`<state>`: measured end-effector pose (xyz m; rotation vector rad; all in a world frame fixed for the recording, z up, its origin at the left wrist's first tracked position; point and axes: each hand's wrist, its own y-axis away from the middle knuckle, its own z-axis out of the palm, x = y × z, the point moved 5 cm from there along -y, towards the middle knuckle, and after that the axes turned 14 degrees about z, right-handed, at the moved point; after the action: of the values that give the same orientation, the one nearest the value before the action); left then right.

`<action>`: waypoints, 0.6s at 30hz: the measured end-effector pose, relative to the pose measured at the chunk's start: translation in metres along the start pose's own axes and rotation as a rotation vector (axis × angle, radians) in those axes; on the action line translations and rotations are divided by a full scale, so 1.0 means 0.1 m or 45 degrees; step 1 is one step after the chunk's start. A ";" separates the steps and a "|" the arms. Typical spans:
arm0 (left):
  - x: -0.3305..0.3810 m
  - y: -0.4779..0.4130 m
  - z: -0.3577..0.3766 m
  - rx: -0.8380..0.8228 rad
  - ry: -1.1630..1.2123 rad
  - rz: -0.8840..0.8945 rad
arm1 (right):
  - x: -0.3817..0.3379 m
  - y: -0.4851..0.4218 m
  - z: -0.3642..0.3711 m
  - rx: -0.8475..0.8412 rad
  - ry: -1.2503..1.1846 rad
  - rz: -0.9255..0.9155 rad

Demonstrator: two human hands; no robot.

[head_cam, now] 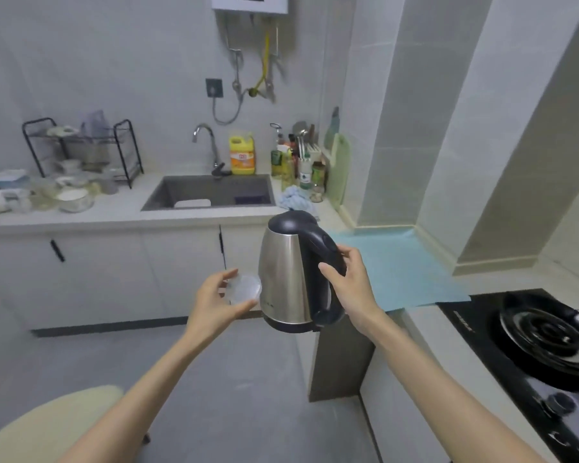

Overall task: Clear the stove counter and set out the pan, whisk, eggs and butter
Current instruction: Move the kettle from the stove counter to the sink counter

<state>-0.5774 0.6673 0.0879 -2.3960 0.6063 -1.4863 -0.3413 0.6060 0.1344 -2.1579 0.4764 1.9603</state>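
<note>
Two hands: right fingers curled round one kettle handle, left fingers pinching one clear lid.

Both arms outstretched forward. Left hand pinching, fingers curled. Right hand wrapped in grip.

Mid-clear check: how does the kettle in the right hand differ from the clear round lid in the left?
The kettle is tall, shiny steel with a black handle; the lid is flat and see-through. The kettle is far bigger than the lid. The right hand wraps the kettle's handle; the left hand pinches the lid's rim. Both are held up in the air.
</note>
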 end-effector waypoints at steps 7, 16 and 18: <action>-0.83 -0.58 -0.77 0.158 -0.140 -0.111 | -0.17 -0.99 1.24 -0.221 0.006 -0.019; -1.85 -1.69 -1.53 0.347 -0.302 -0.209 | -0.38 -2.49 2.75 -0.497 -0.013 -0.021; -2.08 -1.95 -1.73 0.396 -0.327 -0.247 | -0.49 -2.86 3.10 -0.559 0.025 -0.029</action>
<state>-0.7719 0.9383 0.0833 -2.3906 0.0795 -1.2049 -0.5312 0.9854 0.1275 -2.4144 0.0179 2.1963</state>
